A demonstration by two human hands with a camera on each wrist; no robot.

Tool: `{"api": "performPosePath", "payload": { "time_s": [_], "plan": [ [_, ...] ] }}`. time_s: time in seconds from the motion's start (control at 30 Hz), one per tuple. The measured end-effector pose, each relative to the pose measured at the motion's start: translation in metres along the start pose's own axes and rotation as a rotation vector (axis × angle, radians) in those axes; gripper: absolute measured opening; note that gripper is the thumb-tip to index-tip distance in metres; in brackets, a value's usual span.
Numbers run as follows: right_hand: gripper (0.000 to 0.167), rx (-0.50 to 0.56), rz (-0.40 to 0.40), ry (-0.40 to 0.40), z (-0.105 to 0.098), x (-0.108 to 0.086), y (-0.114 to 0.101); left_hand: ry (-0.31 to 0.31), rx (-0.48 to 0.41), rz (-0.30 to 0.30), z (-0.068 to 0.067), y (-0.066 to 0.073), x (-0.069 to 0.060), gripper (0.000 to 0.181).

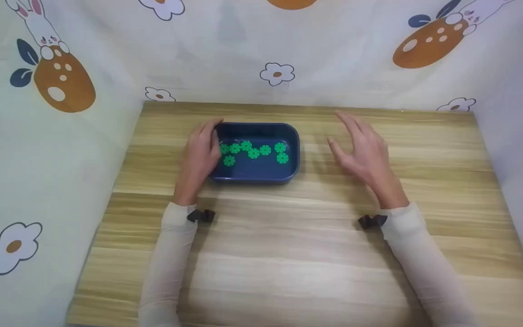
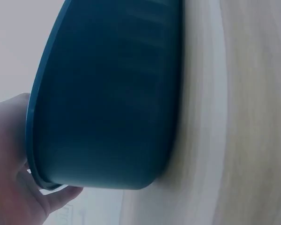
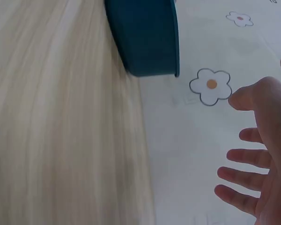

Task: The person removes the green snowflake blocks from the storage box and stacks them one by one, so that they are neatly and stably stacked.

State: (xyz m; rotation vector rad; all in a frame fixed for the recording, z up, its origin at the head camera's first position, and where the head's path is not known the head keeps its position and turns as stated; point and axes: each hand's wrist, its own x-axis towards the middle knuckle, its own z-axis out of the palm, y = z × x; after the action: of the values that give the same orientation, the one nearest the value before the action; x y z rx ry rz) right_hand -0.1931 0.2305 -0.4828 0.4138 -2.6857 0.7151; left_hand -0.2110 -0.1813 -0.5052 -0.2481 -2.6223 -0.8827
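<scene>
Your left hand has the left end of the blue bin in its hold, thumb along the inside of the wall and fingers bent round the far left corner of the rim; your right hand is held wide, thumb and fingers spread apart, with nothing in its grasp, well apart from the bin's right wall. The bin is at the back of the wooden table, left of the middle and near the back edge; inside, on its floor, you have eight green flower-shaped pieces in sight, most of them strung across the left and middle, two together by the right end; your left thumb partly covers the leftmost, so you cannot tell whether others lie hidden there. Around you, a white patterned cloth rises right behind the table's back edge and walls in both sides, printed with flowers, and with rabbits on brown shapes; it bounds the space beyond your fingertips. Nearer you, both pale sleeves reach in over the front of the table, a dark clip at each wrist on the inner side; in the left wrist view the bin's outer wall stands between the camera and the pieces, hiding them all.
</scene>
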Motion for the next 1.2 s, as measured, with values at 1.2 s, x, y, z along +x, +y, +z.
{"api": "performPosePath", "payload": {
  "time_s": [1.2],
  "plan": [
    [0.04,0.143,-0.227,-0.337,0.069,0.029,-0.088,-0.047,-0.322,-0.153,0.012,-0.026,0.003,0.047]
  ]
}}
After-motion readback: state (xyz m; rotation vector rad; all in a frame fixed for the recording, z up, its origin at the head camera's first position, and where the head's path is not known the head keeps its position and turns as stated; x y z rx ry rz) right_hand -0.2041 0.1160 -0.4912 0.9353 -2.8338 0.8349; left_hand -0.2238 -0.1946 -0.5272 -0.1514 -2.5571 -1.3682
